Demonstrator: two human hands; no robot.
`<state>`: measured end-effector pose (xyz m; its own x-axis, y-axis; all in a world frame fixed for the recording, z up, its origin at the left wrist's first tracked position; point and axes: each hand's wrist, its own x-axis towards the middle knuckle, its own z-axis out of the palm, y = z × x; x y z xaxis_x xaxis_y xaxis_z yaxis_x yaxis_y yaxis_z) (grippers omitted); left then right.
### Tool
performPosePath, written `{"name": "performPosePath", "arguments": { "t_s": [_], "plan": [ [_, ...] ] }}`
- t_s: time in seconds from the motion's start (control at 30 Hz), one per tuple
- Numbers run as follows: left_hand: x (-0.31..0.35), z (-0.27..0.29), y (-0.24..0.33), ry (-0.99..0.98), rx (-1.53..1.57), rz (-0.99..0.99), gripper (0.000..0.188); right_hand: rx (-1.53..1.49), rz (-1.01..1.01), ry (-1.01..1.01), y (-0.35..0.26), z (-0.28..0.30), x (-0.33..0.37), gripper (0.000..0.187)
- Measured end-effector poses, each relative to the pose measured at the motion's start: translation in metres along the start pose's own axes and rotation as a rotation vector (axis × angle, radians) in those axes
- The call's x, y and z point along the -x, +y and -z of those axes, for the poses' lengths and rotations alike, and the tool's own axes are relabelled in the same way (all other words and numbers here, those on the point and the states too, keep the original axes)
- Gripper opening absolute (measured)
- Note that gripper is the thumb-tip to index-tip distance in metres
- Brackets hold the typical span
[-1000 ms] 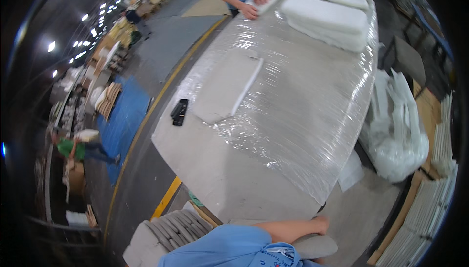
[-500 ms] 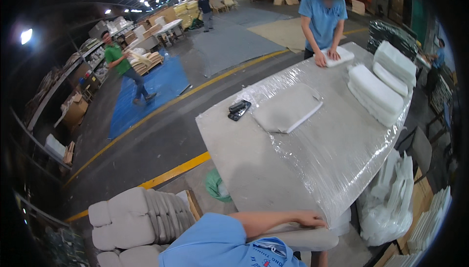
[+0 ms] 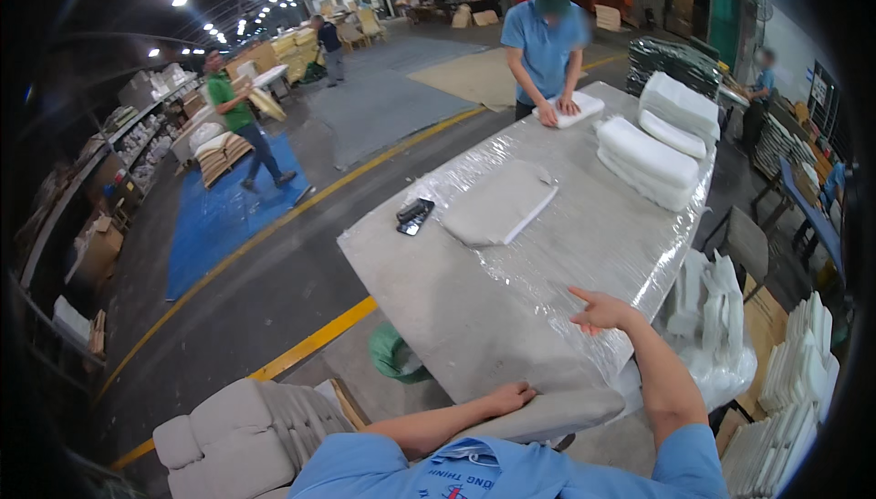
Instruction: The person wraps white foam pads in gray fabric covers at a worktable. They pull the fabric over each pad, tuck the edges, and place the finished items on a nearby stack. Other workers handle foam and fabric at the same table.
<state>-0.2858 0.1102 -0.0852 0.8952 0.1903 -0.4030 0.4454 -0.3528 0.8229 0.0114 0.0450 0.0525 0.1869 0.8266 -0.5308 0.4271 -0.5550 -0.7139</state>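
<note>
A grey cushion (image 3: 557,414) lies lengthwise between my body and the near edge of the plastic-covered table (image 3: 411,289). My left hand (image 3: 511,397) grips its upper edge, fingers curled. Over the table's near right part, my right hand (image 3: 602,310) is raised with the index finger stretched out and the other fingers loosely bent; it holds nothing. Farther up the table lies a flat grey cushion piece (image 3: 502,204) with a white edge. Left of it sit a black phone (image 3: 415,218) and a small dark object.
Across the table a co-worker (image 3: 546,52) presses on a white pad (image 3: 577,110). White padding stacks (image 3: 650,160) stand at the table's right. Grey cushions (image 3: 242,435) are piled at my left; bagged white foam (image 3: 712,317) is at right. A person in green (image 3: 233,102) carries panels.
My right hand has come up from beside the cushion to above the table. My left hand has shifted left along the cushion. The view has turned, and the person in green has walked on.
</note>
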Motion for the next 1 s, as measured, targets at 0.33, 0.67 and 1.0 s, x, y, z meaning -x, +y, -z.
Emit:
{"name": "performPosePath", "arguments": {
  "t_s": [0.33,0.67,1.0],
  "plan": [
    [0.024,0.028,0.014,0.194,-0.024,0.117,0.052,0.456,0.047,-0.178,-0.013,-0.041,0.026,0.111],
    [-0.005,-0.005,0.051,0.175,-0.043,0.108,0.049,0.126,-0.02,-0.034,0.066,-0.027,0.06,0.099],
    [-0.005,-0.008,0.067,0.262,-0.251,0.112,0.041,0.14,-0.067,-0.019,0.145,-0.071,0.042,0.076]
  ]
}}
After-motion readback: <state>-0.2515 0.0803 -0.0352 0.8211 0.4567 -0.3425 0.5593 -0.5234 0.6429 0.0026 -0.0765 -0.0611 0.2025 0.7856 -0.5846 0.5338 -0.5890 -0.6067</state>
